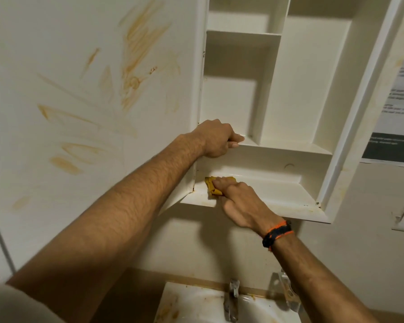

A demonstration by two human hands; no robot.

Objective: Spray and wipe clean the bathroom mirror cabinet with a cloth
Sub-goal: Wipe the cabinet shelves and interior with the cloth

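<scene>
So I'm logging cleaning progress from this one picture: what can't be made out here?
- Head view: most of the yellow cloth, hidden beneath the right hand.
- Left hand fingertips, curled over the shelf edge.
- Wall notice: blurred, cut by the right edge.
- Sink: cut by the bottom edge.
- No spray bottle in frame.

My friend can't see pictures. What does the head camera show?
A right hand presses a folded yellow cloth on the open white cabinet's bottom shelf. The left hand grips the shelf above.
</scene>
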